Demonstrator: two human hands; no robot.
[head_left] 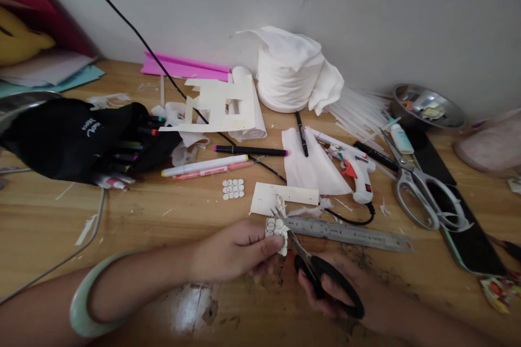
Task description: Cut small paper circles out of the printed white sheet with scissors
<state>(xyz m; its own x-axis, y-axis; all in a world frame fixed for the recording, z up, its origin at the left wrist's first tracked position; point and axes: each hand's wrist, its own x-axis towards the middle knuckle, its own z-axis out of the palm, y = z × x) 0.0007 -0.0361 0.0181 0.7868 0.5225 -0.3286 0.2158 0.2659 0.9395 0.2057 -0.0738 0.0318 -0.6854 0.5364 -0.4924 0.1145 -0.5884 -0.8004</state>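
At the far left of the wood-grained table, a soft black cloth pouch lies on its side, slim markers poking out of its mouth. A smooth pale green bangle circles my left forearm. Further along, a stiff cream card with angular cut-outs stands above a flat white paper piece of rowed circles. Just below that, my left hand pinches a scalloped white paper piece with drawn circles between thumb and fingers. Beyond sits a fat, crinkled white roll. My right hand is wrapped around the black-handled scissors, their steel blades parted beside the paper's upper right edge. Near them lie an etched steel ruler and a white plastic glue gun. At the right, a shiny round steel bowl holds small colourful scraps.
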